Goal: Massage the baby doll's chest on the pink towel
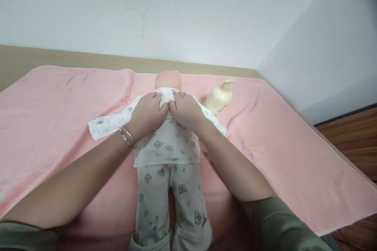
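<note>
A bald baby doll (168,80) lies stretched out on a pink blanket, its head away from me and no face showing. It wears a white printed top (166,149) and matching trousers (153,200) with rolled cuffs. My left hand (149,111) rests on the left side of its upper back, fingers pointing towards the shoulder. On the other side, my right hand (188,110) lies in the same way. The two thumbs almost meet at the middle of the back. Neither hand grips anything visible. The sleeves spread out to both sides.
A cream pump bottle (219,97) is tilted on the pink blanket (59,113), right of the doll's head. Behind the blanket runs a beige surface edge (88,57) against a white wall (191,19). Brown wood panelling (353,137) stands at the right.
</note>
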Demonstrator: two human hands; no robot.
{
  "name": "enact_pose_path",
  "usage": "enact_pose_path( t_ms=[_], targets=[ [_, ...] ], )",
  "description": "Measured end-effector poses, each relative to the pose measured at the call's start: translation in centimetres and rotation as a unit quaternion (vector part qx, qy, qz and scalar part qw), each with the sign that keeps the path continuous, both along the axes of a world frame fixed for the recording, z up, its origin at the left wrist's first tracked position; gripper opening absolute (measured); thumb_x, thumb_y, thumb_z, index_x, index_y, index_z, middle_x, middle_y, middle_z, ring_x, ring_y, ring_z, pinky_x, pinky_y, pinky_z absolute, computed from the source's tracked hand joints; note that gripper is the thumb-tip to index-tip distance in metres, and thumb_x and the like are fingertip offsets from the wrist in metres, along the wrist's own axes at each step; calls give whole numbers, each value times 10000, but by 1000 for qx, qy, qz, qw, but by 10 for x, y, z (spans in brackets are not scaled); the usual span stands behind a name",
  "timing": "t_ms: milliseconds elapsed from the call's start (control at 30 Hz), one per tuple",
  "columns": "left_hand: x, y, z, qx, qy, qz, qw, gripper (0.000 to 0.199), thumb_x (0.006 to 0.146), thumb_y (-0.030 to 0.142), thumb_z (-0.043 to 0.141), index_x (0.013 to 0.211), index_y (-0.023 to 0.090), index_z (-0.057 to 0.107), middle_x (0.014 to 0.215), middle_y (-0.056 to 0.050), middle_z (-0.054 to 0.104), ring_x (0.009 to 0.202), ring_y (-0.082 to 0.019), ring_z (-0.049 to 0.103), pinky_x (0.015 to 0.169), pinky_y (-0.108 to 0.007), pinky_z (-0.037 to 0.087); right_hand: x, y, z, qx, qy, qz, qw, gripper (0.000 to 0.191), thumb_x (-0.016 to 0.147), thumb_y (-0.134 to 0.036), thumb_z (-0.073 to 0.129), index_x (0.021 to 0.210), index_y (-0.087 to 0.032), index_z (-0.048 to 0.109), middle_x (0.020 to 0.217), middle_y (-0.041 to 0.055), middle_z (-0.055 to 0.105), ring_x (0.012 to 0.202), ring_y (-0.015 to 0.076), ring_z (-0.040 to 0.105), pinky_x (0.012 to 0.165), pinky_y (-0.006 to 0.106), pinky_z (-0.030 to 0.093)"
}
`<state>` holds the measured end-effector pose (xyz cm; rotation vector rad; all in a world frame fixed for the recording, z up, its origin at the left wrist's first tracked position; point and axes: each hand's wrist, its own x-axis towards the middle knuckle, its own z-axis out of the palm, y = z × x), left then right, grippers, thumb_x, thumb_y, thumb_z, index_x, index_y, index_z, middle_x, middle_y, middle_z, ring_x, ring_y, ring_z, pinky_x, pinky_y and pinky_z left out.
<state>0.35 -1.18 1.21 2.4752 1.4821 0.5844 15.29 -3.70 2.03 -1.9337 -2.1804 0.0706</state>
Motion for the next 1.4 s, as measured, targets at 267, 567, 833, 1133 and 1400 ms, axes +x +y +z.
enact_pose_path(
  t_ms=[267, 567, 833, 1133, 1400],
  targets=[
    [0, 5, -4, -17, 17, 12, 1000, 300, 963, 316, 341, 1043, 157, 583, 1118, -201, 667, 1051, -354, 634, 963, -521, 504, -3, -19, 28, -37, -92, 66, 993, 323, 1040, -180, 334, 1078, -134, 651, 1052, 138, 730, 937, 268, 692, 742, 356, 471],
    [1, 1, -11, 19, -46, 20, 999, 359, 949, 302, 378, 1052, 144, 683, 1207, -177, 710, 1184, -333, 631, 1087, -498, 490, 1, 0, 6, -23, 21, 15, 999, 445, 1052, -279, 309, 1307, -60, 600, 1433, 209, 621, 1357, 346, 553, 1145, 459, 447],
    [3, -4, -6, 13, -24, 49, 998, 319, 959, 287, 388, 1006, 157, 675, 1166, -164, 716, 1141, -324, 652, 1018, -472, 517, 3, 0, 4, -24, 41, 20, 999, 452, 1058, -307, 308, 1326, -66, 580, 1470, 231, 594, 1352, 358, 552, 1152, 505, 444],
    [3, -1, -2, -22, 1, 53, 998, 287, 955, 287, 379, 1008, 158, 629, 1144, -176, 696, 1090, -332, 646, 980, -478, 511, -3, -15, 20, -51, 14, 35, 998, 374, 1024, -220, 318, 1150, -101, 650, 1205, 186, 714, 1173, 337, 655, 1016, 460, 532],
    [3, 1, -7, -23, -21, 51, 998, 451, 971, 314, 348, 1236, 111, 651, 1275, -190, 678, 1221, -357, 614, 1106, -533, 474, 9, 5, -4, -5, 102, -7, 995, 645, 1038, -379, 352, 1573, -28, 438, 1651, 226, 449, 1559, 358, 415, 1289, 530, 343]
  ],
)
